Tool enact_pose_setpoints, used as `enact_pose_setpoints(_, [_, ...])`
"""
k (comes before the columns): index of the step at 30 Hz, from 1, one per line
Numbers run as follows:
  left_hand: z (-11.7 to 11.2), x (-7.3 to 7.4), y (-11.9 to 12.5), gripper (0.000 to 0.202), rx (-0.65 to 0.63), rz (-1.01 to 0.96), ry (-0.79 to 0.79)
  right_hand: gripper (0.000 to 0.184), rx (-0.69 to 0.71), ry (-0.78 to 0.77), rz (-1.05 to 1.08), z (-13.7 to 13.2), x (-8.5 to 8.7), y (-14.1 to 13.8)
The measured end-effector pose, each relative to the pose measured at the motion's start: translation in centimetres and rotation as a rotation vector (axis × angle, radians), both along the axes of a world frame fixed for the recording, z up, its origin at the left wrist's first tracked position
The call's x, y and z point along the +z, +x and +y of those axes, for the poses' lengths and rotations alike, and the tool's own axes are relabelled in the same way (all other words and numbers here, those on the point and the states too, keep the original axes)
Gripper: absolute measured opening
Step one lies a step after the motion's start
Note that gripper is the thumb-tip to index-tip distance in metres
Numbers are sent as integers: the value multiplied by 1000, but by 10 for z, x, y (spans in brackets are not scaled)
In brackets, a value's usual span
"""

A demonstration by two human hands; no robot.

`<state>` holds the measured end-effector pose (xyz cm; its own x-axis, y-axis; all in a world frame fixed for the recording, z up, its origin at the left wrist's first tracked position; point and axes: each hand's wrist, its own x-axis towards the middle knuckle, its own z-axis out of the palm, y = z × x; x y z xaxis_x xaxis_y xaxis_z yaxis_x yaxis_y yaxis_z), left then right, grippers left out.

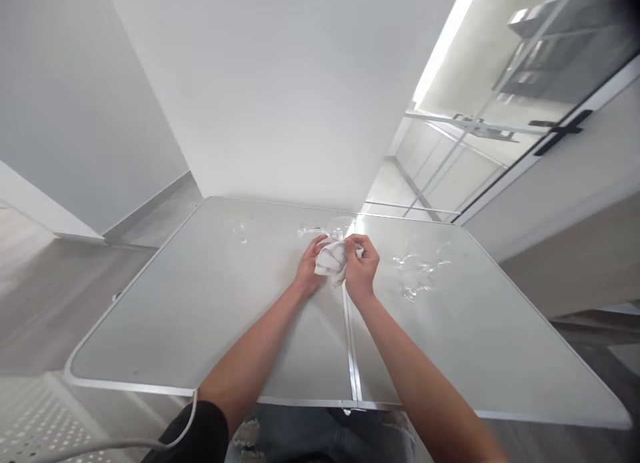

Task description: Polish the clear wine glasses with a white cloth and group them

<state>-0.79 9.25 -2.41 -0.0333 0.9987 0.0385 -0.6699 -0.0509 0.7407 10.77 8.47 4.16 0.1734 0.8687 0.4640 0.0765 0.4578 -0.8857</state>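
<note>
both bare forearms reach; left hand [309, 268] and right hand [361, 267] bunch soft white cloth [331, 261].

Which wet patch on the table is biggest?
The right patch, beside the right hand; it spreads wider than the small left patch and the middle patch beyond the cloth.

One head-worn view, facing forward and steeply down, close above the grey table [200, 303]
</note>
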Motion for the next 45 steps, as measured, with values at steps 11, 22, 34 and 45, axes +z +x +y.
enact_pose_setpoints(11, [-3, -2, 2, 52, 134, 16, -3, 30, 307, -202, 51, 16, -59, 17])
enact_pose_setpoints(22, [5, -12, -16, 37, 229, 100, 91, 53, 151, -458, 850, 40, -81, 33])
enact_pose_setpoints(34, [1, -13, -2, 45, 384, 326, 32, 63, 522, -203, 203, 8, -56, 43])
enact_pose_setpoints(45, [0, -5, 0, 38, 295, 255, 35, 85, 502, 295, -807, 2, -66, 27])
